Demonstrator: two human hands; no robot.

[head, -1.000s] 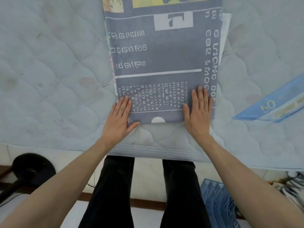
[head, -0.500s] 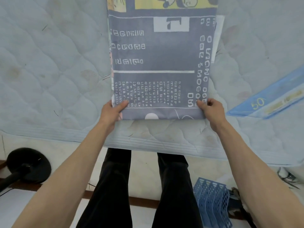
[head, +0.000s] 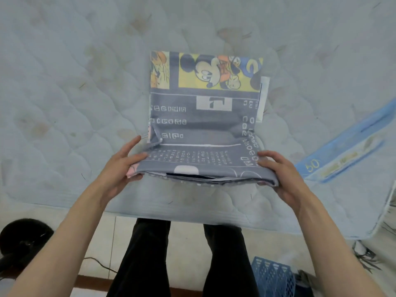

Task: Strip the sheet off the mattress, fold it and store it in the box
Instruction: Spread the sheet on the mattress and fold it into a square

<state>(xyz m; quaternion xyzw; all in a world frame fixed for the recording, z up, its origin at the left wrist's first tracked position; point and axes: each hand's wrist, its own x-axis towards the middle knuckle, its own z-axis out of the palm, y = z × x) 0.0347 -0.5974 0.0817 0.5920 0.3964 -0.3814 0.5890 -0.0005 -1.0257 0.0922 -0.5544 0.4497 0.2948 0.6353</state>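
Observation:
The folded sheet (head: 203, 125), grey with white lettering and a yellow cartoon panel at its far end, lies as a narrow strip on the bare quilted mattress (head: 75, 82). Its near end is lifted off the mattress and curls upward. My left hand (head: 122, 166) grips the near left corner, thumb on top. My right hand (head: 278, 170) holds the near right corner the same way. Several stacked layers show along the raised near edge. No box is clearly in view.
A blue label (head: 342, 153) sits on the mattress to the right. On the floor below are a blue plastic basket (head: 272, 277) at the right, a black round stand base (head: 23, 239) at the left, and my dark-trousered legs (head: 145, 254) between them.
My hands went from lying flat on the sheet's near end to gripping its two near corners, and they have now lifted that end up off the mattress.

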